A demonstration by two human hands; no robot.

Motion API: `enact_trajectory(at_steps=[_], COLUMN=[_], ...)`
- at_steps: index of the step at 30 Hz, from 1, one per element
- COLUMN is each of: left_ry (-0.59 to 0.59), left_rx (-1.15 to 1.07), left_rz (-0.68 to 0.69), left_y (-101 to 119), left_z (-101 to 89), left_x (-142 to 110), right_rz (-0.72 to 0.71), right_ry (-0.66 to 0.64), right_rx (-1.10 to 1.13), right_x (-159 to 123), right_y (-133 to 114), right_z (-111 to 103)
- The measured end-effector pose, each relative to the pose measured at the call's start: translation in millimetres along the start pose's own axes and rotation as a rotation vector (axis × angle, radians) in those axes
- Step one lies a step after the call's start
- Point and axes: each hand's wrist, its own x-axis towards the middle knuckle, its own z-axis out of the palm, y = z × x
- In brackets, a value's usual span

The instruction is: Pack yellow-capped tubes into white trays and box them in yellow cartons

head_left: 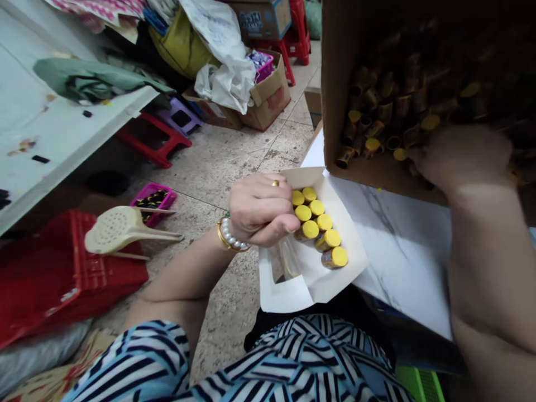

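Note:
My left hand (263,211) is closed at the left side of a white paper box (288,298), its curled fingers partly hidden and seemingly gripping the box wall. Inside, several small tubes with yellow caps (310,229) stand in rows, and the nearest tube (335,257) leans. A clear window shows at the box's near left. My right hand (458,159) reaches into a large cardboard box (335,111); it is blurred and its fingers are hidden. Around it lie many loose brownish tubes (385,111), some with yellow caps.
The cardboard box stands on a white marbled table (393,240). On the left are a white table (54,151), a red crate (75,273), a cream stool (121,229) and a pink basket (167,201). Stools and boxes (268,100) with bags stand farther back.

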Motion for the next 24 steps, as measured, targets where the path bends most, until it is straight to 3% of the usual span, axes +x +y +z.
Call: enact_trajectory(at_steps=[2, 3, 8, 15, 17, 19, 21, 22, 24], left_ry=[0.016, 0.025, 0.021, -0.016, -0.028, -0.025, -0.014, -0.007, 0.001], left_rx=[0.013, 0.013, -0.013, 0.034, 0.046, 0.041, 0.030, 0.027, 0.027], left_rz=[-0.015, -0.018, 0.011, -0.016, -0.015, 0.000, 0.020, 0.028, 0.028], left_y=[0, 0, -2, 0, 1, 1, 0, -1, -3], left_z=[0.4, 0.8, 2.2, 1.8, 1.4, 1.4, 1.6, 1.8, 2.2], left_x=[0, 1, 2, 3, 3, 3, 3, 4, 4], right_rz=[0.169, 0.181, -0.102, -0.079, -0.110, -0.353, -0.702, -0.859, -1.073], right_ry=[-0.120, -0.145, -0.188, -0.387, -0.351, -0.217, -0.105, -0.101, -0.223], right_rx=[-0.108, -0.141, -0.247, -0.280, -0.261, -0.081, 0.250, 0.413, 0.610], right_x=[13, 15, -2, 5, 0, -15, -37, -48, -69], right_y=[12, 13, -3, 2, -1, -9, -22, -29, -45], right_z=[12, 17, 17, 21, 17, 5, -11, -18, -26])
